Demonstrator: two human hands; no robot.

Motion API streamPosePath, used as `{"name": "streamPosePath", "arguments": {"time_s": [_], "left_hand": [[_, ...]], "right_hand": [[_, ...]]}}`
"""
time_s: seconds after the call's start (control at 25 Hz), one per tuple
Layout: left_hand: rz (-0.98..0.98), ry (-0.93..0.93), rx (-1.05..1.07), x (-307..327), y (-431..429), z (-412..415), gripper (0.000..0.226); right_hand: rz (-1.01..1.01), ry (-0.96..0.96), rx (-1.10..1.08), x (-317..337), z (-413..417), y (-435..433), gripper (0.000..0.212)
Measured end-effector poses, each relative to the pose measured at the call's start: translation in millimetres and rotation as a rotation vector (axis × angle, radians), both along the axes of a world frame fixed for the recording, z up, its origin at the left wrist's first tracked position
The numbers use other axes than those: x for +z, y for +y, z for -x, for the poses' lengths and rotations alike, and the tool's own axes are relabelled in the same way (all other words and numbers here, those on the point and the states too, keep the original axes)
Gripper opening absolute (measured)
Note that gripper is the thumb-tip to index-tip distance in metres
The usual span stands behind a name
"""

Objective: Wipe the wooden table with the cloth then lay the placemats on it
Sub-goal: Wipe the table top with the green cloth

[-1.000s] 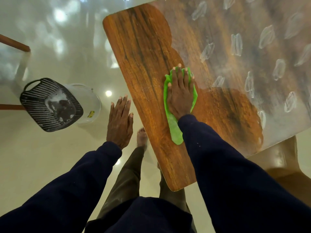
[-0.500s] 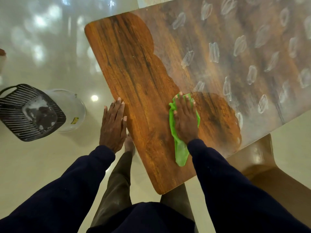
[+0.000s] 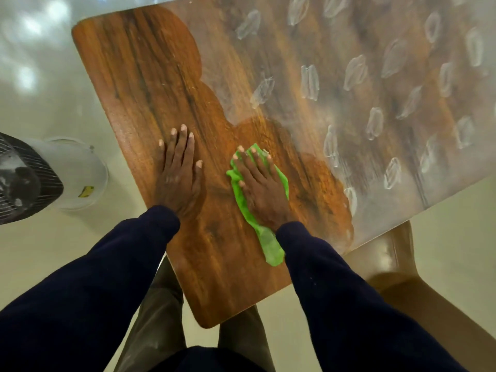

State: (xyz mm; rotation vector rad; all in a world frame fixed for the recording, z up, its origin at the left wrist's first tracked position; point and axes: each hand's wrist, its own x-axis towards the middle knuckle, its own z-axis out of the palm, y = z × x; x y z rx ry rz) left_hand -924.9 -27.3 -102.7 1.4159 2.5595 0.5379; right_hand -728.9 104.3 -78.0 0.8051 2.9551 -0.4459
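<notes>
Black wire grille: far left, cut off by the frame edge; pale foamy blobs on it; overlaps the bucket beside it.
White bucket: stands on the floor near the table's left edge, partly behind the grille; small yellow label on its side.
Pale floor: glossy, blurred light spots reflected at upper left.
Left hand: palm down on bare wood near the table's left edge; fingers straight, slightly spread; nothing in it. Dark navy sleeve to the wrist.
Wooden table: rounded corners, dark streaky grain; left and near part bare, glossy brown.
Green cloth: lies on the table top in the near part, just right of the left hand, pinned under the right hand; edges show round the fingers, a narrow tail trails back past the wrist.
Right hand: flat on the cloth, palm down, fingers straight, pressing it to the wood; not curled round it. Dark navy sleeve as well.
Whitish film: covers the right and far part of the table top, dotted with oval smears; scalloped border against the bare wood, running just right of the right hand.
Brown chair: lower right, glossy, partly under the table's near right edge.
</notes>
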Motion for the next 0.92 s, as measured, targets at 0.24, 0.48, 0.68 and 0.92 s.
{"name": "streamPosePath", "arguments": {"time_s": [0.24,0.48,0.68,0.92], "left_hand": [[0.012,0.038,0.091,-4.8,14.3,-9.1,0.059],[0.001,0.066,0.099,-8.2,13.5,-7.6,0.06],[-0.03,0.082,0.094,-13.0,13.9,-6.3,0.059],[-0.048,0.082,0.129,-7.3,15.3,-10.6,0.059]], "right_hand": [[-0.115,0.002,-0.458,-7.0,-5.1,114.3,0.057],[-0.086,0.022,0.003,-10.2,68.0,79.2,0.056],[-0.035,0.057,0.246,-6.9,18.1,121.3,0.055],[-0.117,0.079,-0.179,-16.2,112.4,148.6,0.057]]}}
